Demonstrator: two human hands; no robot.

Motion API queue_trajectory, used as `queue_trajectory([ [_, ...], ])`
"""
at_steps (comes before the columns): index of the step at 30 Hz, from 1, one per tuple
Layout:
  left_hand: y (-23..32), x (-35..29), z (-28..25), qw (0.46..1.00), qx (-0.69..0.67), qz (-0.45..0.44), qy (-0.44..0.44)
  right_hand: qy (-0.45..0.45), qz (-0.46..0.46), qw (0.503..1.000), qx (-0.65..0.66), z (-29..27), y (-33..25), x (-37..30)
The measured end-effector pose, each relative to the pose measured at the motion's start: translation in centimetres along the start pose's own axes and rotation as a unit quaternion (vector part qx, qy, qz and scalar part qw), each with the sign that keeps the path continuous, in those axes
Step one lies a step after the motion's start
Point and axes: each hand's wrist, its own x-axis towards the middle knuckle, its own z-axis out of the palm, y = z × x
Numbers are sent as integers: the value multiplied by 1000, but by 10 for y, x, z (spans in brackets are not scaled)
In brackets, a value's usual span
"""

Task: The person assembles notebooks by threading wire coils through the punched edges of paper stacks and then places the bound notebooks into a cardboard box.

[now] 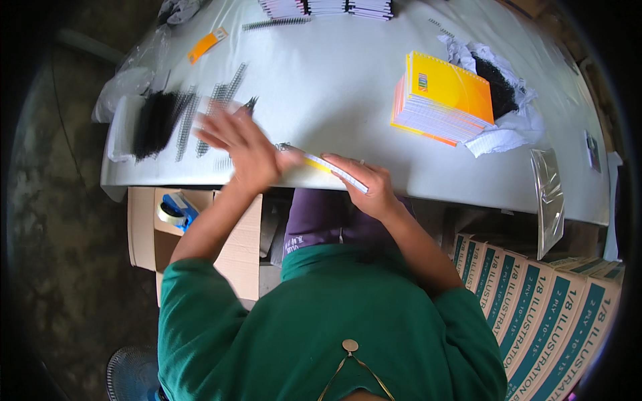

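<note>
My right hand (369, 184) grips a thin notebook (348, 179), seen almost edge-on above the table's front edge, with white pages and a yellow cover. At its far left end a dark spiral coil (283, 146) partly shows. Beside that end is my left hand (244, 150), blurred by motion, its fingers stretched out and apart. Whether its thumb touches the notebook I cannot tell. A small dark pointed thing (251, 104) shows just beyond the left fingers; its kind is unclear. Loose wire coils (187, 123) lie left of the left hand.
A stack of yellow-orange notebooks (445, 93) stands at right, beside black coils (495, 87) on crumpled paper. More black coils (155, 123) lie at left, near an orange piece (207, 45). Below the table are a cardboard box (234, 247) with a blue tape dispenser (178, 211) and several cartons (535, 307).
</note>
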Motion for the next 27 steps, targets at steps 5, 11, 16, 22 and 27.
queue_trajectory([
  [5, 36, -70, 13, 981, -90, -33, -170, 16, -5, 1000, -11, 5, 1, 4],
  [11, 15, -56, 14, 973, -85, -122, -174, 3, -20, 1000, 10, 13, -10, 5],
  [16, 14, 5, -11, 994, -28, -84, 70, 12, 3, 1000, 6, 5, -10, -6],
  [22, 56, -76, 9, 977, -179, 27, -110, 21, 1, 999, 34, 7, 1, 8],
  [27, 12, 16, 2, 993, -79, -87, 4, -16, -11, 1000, 0, 5, -5, 4],
])
